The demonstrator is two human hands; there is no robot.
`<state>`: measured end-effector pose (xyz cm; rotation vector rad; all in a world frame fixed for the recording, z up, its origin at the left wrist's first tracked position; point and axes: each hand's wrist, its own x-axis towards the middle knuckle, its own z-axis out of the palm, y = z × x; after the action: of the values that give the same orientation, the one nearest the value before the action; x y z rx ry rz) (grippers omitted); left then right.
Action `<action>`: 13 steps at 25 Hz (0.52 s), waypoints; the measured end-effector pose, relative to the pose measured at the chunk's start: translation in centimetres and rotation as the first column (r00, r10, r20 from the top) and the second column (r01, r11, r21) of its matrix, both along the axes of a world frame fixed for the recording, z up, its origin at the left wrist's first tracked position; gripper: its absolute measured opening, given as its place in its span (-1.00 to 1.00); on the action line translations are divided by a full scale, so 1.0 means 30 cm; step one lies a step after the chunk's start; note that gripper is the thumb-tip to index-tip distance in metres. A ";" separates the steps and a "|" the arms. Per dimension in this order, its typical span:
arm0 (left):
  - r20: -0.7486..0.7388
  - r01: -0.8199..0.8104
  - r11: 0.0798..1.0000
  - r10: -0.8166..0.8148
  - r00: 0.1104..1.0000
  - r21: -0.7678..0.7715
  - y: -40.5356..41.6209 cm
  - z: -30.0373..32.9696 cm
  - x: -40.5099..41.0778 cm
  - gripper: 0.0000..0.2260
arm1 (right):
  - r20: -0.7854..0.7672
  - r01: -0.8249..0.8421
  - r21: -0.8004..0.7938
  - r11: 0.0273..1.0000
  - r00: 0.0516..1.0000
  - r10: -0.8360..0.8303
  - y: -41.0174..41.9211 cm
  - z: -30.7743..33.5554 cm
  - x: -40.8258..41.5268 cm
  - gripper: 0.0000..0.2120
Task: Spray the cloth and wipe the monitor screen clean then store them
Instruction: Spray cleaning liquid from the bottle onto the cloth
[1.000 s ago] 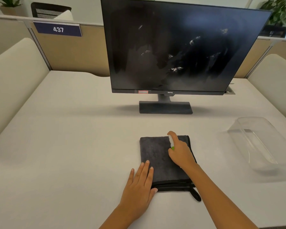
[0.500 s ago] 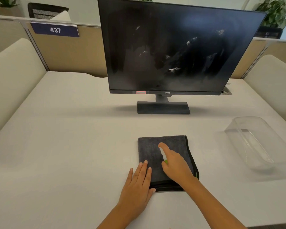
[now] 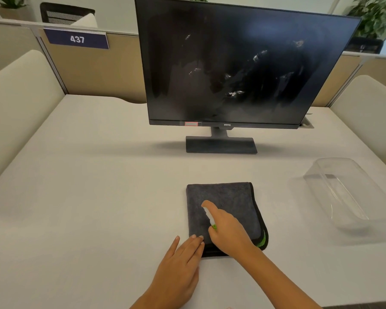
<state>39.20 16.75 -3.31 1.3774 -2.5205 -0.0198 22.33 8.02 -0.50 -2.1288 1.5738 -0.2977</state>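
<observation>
One dark grey cloth [image 3: 223, 204] lies folded flat on the pale bench [image 3: 98, 197], near its front edge and a little right of centre; it has a black trim, and a strip of green shows at its near right corner. Of the two hands, the left hand [image 3: 178, 268] is open and grasps nothing, palm down on the bench with its fingertips [image 3: 197, 238] pressing the cloth's near left corner. The right hand [image 3: 228, 230] is wrapped around one small spray bottle [image 3: 210, 217], white with a green part, held low over the middle of the cloth; the bottle is mostly hidden by the hand, so its shape is hard to make out. One monitor [image 3: 243, 63] stands upright on its stand at the back of the bench, its dark screen streaked with smears and pale marks. One clear plastic container [image 3: 348, 192] sits on the bench to the right, well apart from the cloth. One blue sign [image 3: 76, 39] on the partition reads 437.
</observation>
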 end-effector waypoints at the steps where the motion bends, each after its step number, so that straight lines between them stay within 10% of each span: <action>1: -0.002 -0.007 1.000 0.008 1.000 0.025 0.005 0.001 -0.005 -0.49 | 0.009 -0.005 0.007 1.000 1.000 0.005 -0.005 0.005 0.005 -0.42; 13: -0.065 -0.023 0.969 0.040 0.997 0.246 0.019 0.044 -0.015 -0.52 | -0.089 -0.087 -0.013 0.996 0.992 0.086 -0.210 0.054 0.068 -0.46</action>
<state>38.75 17.32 -1.98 1.4774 -2.5035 -0.3791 24.37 1.71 1.13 -2.2438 1.5270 -0.1905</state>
